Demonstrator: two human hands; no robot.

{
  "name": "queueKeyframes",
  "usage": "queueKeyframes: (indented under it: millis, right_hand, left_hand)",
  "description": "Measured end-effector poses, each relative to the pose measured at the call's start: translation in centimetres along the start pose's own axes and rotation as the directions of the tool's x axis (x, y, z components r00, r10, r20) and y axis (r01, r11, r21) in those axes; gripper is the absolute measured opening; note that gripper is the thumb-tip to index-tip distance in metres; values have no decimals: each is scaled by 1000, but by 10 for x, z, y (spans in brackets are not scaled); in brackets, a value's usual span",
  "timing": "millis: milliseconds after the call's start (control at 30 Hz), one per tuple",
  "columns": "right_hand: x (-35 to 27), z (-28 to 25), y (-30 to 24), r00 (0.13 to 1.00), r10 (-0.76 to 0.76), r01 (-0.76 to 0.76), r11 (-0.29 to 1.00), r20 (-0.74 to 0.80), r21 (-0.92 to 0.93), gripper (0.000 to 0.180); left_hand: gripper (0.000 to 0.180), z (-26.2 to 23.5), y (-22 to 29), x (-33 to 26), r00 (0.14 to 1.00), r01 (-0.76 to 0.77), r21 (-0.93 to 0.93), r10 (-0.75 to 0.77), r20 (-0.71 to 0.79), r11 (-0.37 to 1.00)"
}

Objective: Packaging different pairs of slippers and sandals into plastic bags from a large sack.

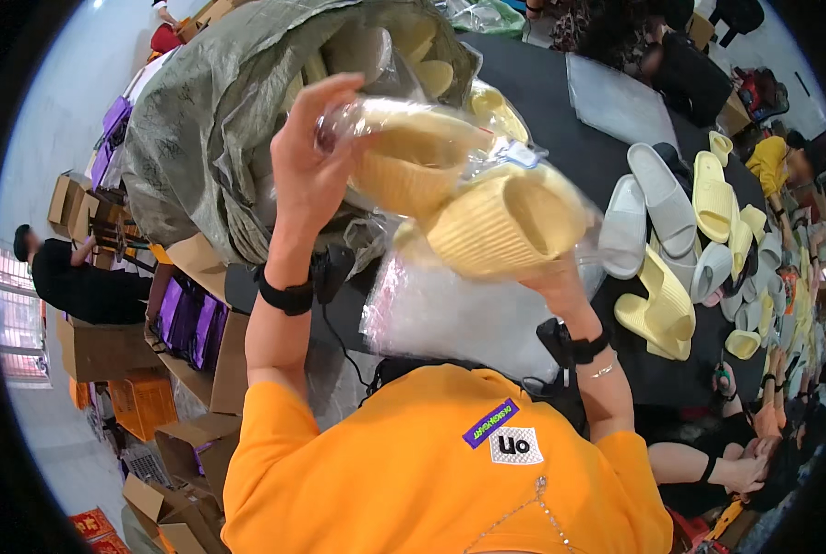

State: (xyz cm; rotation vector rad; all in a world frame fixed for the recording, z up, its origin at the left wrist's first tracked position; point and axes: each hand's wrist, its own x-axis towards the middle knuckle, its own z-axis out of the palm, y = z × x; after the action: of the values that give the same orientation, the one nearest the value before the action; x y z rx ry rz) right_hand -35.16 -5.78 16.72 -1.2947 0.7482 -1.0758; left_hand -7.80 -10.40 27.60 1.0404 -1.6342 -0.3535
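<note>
A pair of ribbed yellow slippers (510, 222) in a clear plastic bag is lifted in front of me, slightly blurred. My left hand (316, 152) grips the bag's upper left end, fingers bent over its edge. At the lower right, my right hand (556, 282) holds the same bag from below; its fingers are mostly hidden behind the slippers. A small blue-and-white label (519, 154) shows on the bag. Beneath it, a stack of clear plastic bags (468, 319) lies on the black table (514, 69).
A large grey-green woven sack (191, 138) with more yellow slippers stands at the upper left. Loose grey slippers (662, 198) and yellow slippers (657, 314) crowd the table's right. More clear bags (616, 97) lie farther back. A carton with purple packs (191, 319) is at left; people work nearby.
</note>
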Motion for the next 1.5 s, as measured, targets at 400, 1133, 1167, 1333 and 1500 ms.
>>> queueKeyframes:
  millis: [400,1133,1167,1333,1500]
  right_hand:
    - [-151,-75,102,616,714,-782,607,-333,-144,25]
    - [-133,-108,164,720,454,-666,667,-525,-335,25]
    - [-135,-109,170,768,370,-612,665,-523,-428,22]
    - [-122,-82,148,730,470,-537,844,-497,10,27]
    - [-120,-89,137,615,648,-633,745,-449,211,28]
  left_hand:
    - [20,48,-80,-105,703,702,-296,-565,432,648]
    - [36,60,-102,-229,678,107,269,-268,684,957]
    - [37,66,-105,-224,714,11,248,-181,676,969]
    - [39,105,-116,-199,697,-251,229,12,717,941]
    - [39,159,-140,-199,650,-392,294,36,759,872]
